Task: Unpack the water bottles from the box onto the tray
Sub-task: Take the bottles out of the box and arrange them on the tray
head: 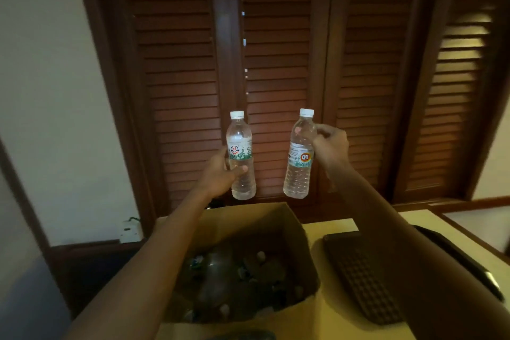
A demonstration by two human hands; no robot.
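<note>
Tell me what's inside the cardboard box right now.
The cardboard box holds more water bottles lying jumbled, some white caps showing. It's dim, and the left forearm covers part, so no count.

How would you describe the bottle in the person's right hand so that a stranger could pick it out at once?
Start at the open cardboard box on the table; two clear bottles with white caps are held up above it. The one you want is in the right hand, tilted slightly. Unlike the left bottle, gripped low, the right bottle is gripped near its top and carries an orange "01" on its label.
</note>
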